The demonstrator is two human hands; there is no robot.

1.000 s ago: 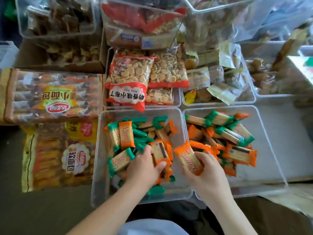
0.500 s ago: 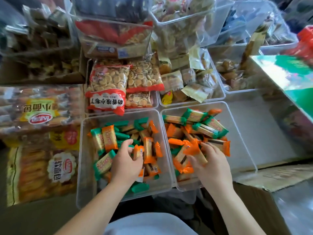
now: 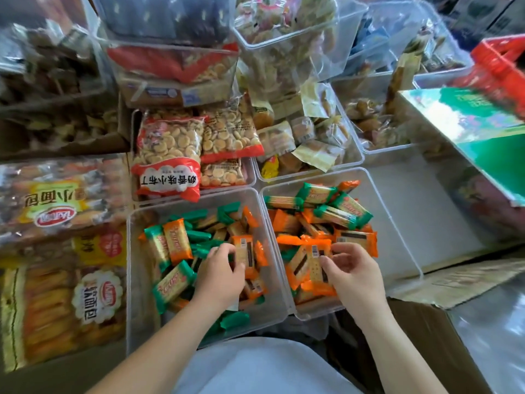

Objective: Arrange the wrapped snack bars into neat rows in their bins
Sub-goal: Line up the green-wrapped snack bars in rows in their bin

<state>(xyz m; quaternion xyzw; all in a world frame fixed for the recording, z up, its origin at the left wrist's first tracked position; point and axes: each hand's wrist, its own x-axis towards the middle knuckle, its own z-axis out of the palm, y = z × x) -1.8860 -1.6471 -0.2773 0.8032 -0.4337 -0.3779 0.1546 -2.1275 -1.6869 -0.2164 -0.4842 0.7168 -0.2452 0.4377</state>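
Wrapped snack bars (image 3: 176,243), in orange and green wrappers, lie in loose, unsorted heaps in two clear plastic bins set side by side directly in front of me. None are in rows yet. They point in mixed directions and overlap one another.

Left bin (image 3: 137,302): mostly green wrappers with several orange ones. Two bars at its left side lie parallel, touching, one green-ended and one orange. My left hand (image 3: 220,277) reaches into the middle of this heap. Its fingers and thumb are curled round the left-bin orange bar (image 3: 245,255), which stands on end with its printed back toward me.

Right bin (image 3: 393,251): bars are heaped in its left half, orange ones near me and green-ended ones on top at the far side. The right half shows bare floor. My right hand (image 3: 355,277) is over the near edge of this heap. The thumb rests on the right-bin orange bar (image 3: 316,265) and the fingers curl over its far side, pinching it.

Surroundings: bags of small round biscuits (image 3: 167,155) with red bands fill the bin behind the left one. Pale-wrapped pastries (image 3: 318,155) fill the bin behind the right one. Large packs of bread rolls (image 3: 65,200) lie to the left of the bins. A green printed carton (image 3: 468,132) sits tilted at the right. Further clear bins of snacks are stacked behind, and their contents are too blurred to name. A cardboard flap (image 3: 460,282) lies just beside the right bin's near corner, and my white garment (image 3: 255,365) fills the bottom edge.
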